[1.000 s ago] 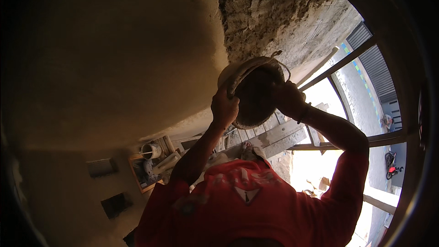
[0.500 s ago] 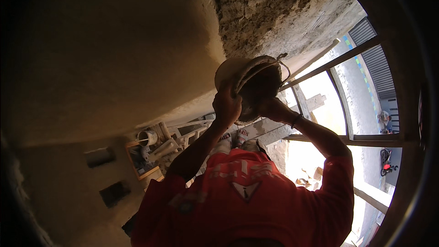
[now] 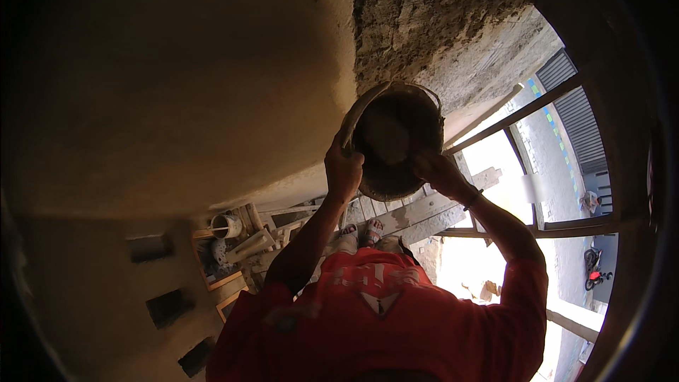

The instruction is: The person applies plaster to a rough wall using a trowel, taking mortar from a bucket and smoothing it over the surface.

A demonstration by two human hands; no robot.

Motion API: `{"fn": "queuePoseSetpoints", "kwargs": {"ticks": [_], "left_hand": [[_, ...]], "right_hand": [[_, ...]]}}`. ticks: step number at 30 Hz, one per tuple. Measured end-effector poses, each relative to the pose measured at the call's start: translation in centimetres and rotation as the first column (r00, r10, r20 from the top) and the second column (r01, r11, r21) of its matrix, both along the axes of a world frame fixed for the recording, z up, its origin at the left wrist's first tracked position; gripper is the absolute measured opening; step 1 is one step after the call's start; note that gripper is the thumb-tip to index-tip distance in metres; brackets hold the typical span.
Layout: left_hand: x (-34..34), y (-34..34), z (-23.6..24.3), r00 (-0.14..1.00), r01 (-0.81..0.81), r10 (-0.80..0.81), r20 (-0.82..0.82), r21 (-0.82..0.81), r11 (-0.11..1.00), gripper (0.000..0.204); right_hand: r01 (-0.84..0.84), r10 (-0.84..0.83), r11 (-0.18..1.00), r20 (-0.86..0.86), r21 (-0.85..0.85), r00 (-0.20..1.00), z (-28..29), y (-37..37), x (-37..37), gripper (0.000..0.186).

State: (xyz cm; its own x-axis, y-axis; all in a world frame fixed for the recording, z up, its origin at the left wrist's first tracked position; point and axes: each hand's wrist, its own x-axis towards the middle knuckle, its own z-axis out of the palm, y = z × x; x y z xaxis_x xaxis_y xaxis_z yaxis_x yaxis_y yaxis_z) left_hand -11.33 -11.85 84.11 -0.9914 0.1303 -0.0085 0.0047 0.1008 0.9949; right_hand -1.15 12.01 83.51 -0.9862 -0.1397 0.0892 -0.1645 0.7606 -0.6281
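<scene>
My left hand [image 3: 344, 170] and my right hand [image 3: 438, 172] grip opposite sides of a round, mortar-caked pan [image 3: 392, 134], held up in front of me close to the wall. Its dark hollow faces me, with a pale patch of mortar inside. Just above the pan, rough grey plaster [image 3: 438, 21] covers the wall. My red shirt [image 3: 382, 318] fills the lower middle, and my sandalled feet [image 3: 359, 233] stand on wooden planks [image 3: 417, 213] far below.
A smooth tan wall [image 3: 177, 85] fills the left, with dark recesses [image 3: 170, 305] low in it. Below lie a white bucket [image 3: 226, 225] and loose timber. Wooden scaffold poles [image 3: 527, 112] cross at right, with a bright street, a metal shutter [image 3: 574, 102] and a small red bike [image 3: 594, 276] beyond.
Both hands keep hold of the raised pan. It has tilted slightly, my right hand sits a little lower on its rim, and the view has shifted a little.
</scene>
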Motion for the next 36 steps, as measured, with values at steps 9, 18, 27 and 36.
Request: {"fn": "queuePoseSetpoints", "kwargs": {"ticks": [9, 18, 27, 36], "left_hand": [[0.2, -1.4, -2.4, 0.974, -0.12, 0.063, 0.218, 0.263, 0.957, 0.068], [2.7, -4.0, -7.0, 0.887, -0.394, 0.307, 0.344, 0.218, 0.893, 0.067], [7.4, -2.7, -11.0, 0.746, -0.583, 0.498, 0.442, 0.071, 0.81, 0.031], [7.6, 0.1, -10.1, 0.754, -0.613, 0.526, 0.393, 0.134, 0.779, 0.07]], "right_hand": [[0.101, -0.016, 0.984, 0.494, -0.145, 0.869, 9.1, 1.2, -1.6, 0.026], [-0.42, 0.253, 0.901, 0.652, 0.11, 0.715, 22.8, 3.8, -8.9, 0.025], [-0.114, 0.052, 0.975, 0.303, 0.191, 0.951, 25.5, 12.1, -22.2, 0.047], [-0.102, 0.01, 0.982, 0.489, 0.161, 0.872, 24.6, 14.4, -16.7, 0.03]]}}
